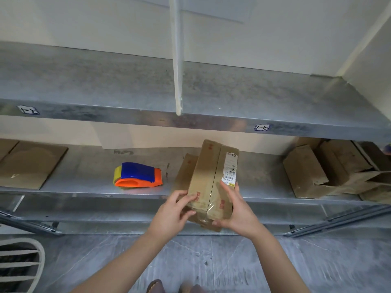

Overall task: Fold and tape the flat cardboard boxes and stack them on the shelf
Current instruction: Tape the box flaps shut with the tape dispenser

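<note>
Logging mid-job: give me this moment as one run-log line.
left hand grips brown cardboard box near end | right hand grips same box | blue-and-orange tape dispenser untouched on grey metal shelf | box seam taped

Two bare hands in shot, left hand (175, 210) and right hand (234, 210), slim fingers on both. The forearms (131, 261) are bare skin right down to the bottom edge of the view. Lower down, there's a foot in a dark sandal (155, 287) with a tan, ridged strap across it. Just beside it is the other foot (191, 289), too blurred to tell its footwear.
</note>
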### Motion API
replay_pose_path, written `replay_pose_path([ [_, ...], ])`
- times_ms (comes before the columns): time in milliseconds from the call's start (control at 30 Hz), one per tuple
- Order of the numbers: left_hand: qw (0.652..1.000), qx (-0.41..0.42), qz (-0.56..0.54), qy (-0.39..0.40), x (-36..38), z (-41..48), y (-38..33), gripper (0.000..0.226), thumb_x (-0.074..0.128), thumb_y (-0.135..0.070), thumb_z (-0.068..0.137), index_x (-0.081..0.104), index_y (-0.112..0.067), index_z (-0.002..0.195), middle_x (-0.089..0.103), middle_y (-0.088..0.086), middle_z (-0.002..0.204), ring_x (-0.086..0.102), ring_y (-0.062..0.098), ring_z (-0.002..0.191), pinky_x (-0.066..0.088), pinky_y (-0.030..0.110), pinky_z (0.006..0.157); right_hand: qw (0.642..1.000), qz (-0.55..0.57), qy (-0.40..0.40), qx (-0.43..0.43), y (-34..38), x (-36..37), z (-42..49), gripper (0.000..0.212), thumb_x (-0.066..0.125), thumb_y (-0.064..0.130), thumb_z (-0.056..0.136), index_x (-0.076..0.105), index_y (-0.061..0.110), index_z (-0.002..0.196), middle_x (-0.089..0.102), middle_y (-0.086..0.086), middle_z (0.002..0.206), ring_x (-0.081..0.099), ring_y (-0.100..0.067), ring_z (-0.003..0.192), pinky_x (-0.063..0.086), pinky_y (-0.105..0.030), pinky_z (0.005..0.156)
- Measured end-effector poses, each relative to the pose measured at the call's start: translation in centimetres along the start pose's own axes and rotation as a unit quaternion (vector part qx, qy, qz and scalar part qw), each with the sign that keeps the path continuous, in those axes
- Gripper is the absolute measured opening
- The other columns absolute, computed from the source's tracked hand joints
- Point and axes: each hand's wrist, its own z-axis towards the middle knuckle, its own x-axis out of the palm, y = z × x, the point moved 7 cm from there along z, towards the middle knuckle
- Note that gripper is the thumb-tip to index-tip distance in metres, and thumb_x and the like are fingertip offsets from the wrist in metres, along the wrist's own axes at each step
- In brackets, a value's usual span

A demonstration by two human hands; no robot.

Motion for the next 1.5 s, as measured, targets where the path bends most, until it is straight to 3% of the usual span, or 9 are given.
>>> replay_pose_path([
  [100,1.0,0.024,0.013,-0.001,1.0,-1.9,-0.3,0.043,0.07,-0.04,0.084,0.056,-0.031,0.125,0.037,-0.016,0.119,0.052,-0.003,0.083,0.052,0.016,0.074,0.997,-0.048,0.051,-0.02,-0.3,0.4,-0.2,0.125,0.094,0.035,0.055,0.01,0.062,0.144,-0.026,0.01,0.159,0.014,0.003,0.14,0.023,-0.013,0.108],
  [200,0.999,0.03,0.028,-0.029,0.6,-1.4,0.1,0.047,0.074,-0.037,0.081,0.055,-0.029,0.124,0.033,-0.011,0.137,0.038,0.001,0.123,0.036,0.018,0.103,0.997,-0.046,0.05,-0.033,0.5,0.4,1.1,0.123,0.094,0.031,0.056,0.015,0.057,0.146,-0.021,0.01,0.16,0.018,-0.002,0.144,0.023,-0.012,0.108],
  [300,1.0,0.01,0.003,-0.005,-0.3,1.0,0.4,0.057,0.072,-0.03,0.084,0.049,-0.029,0.136,0.019,-0.015,0.154,0.021,-0.001,0.139,0.021,0.018,0.112,0.998,-0.044,-0.007,-0.039,0.9,-0.2,2.3,0.114,0.092,0.033,0.059,0.023,0.047,0.149,-0.006,0.008,0.162,0.015,-0.004,0.145,0.015,-0.014,0.112],
  [400,1.0,-0.006,-0.009,-0.006,-1.1,2.6,0.9,0.061,0.069,-0.028,0.087,0.043,-0.027,0.142,0.013,-0.022,0.153,0.018,-0.006,0.139,0.016,0.011,0.113,0.99,-0.059,-0.106,-0.077,0.7,-0.7,2.4,0.091,0.086,0.036,0.069,0.036,0.036,0.146,0.011,0.006,0.161,0.019,-0.004,0.144,0.01,-0.002,0.108],
  [467,1.0,-0.01,0.0,0.019,-0.8,3.0,1.1,0.068,0.071,-0.031,0.085,0.038,-0.029,0.145,0.01,-0.024,0.152,0.02,-0.003,0.14,0.019,0.016,0.114,0.988,-0.079,-0.11,-0.078,0.4,-0.3,2.3,0.094,0.086,0.036,0.069,0.033,0.035,0.147,0.009,0.012,0.158,0.023,0.004,0.137,0.012,0.001,0.104],
  [633,0.999,0.001,0.028,0.035,0.5,2.7,0.8,0.079,0.076,-0.028,0.081,0.031,-0.034,0.146,-0.006,-0.023,0.158,0.018,0.004,0.143,0.027,0.023,0.111,0.984,-0.112,-0.125,-0.066,0.2,0.2,1.7,0.094,0.082,0.013,0.074,0.03,0.039,0.148,0.004,0.017,0.16,0.045,-0.005,0.131,0.046,-0.021,0.096],
  [800,1.0,-0.005,0.006,0.013,0.8,1.5,-0.1,0.067,0.069,-0.027,0.087,0.035,-0.032,0.145,-0.002,-0.025,0.157,0.026,0.001,0.14,0.039,0.027,0.108,0.983,-0.109,-0.137,-0.065,-0.4,0.3,0.1,0.093,0.076,0.004,0.077,0.028,0.043,0.146,0.002,0.022,0.16,0.046,-0.009,0.13,0.052,-0.024,0.09],
  [933,0.999,-0.016,0.028,0.044,1.7,-0.6,-0.1,0.071,0.065,-0.033,0.09,0.028,-0.03,0.149,-0.008,-0.028,0.155,0.028,0.006,0.142,0.041,0.032,0.108,0.986,-0.111,-0.107,-0.064,-1.6,1.1,-1.6,0.092,0.073,0.002,0.079,0.026,0.044,0.147,0.0,0.026,0.158,0.036,-0.007,0.139,0.049,-0.019,0.095],
  [1500,0.994,-0.007,0.058,0.094,1.5,-1.3,-1.4,0.063,0.053,-0.048,0.094,0.026,-0.036,0.15,-0.005,-0.028,0.157,0.038,0.012,0.137,0.037,0.035,0.111,0.993,-0.112,-0.044,-0.007,-2.9,0.1,-3.1,0.086,0.074,0.006,0.082,0.031,0.037,0.15,0.013,0.014,0.159,0.04,-0.008,0.135,0.035,-0.009,0.101],
])
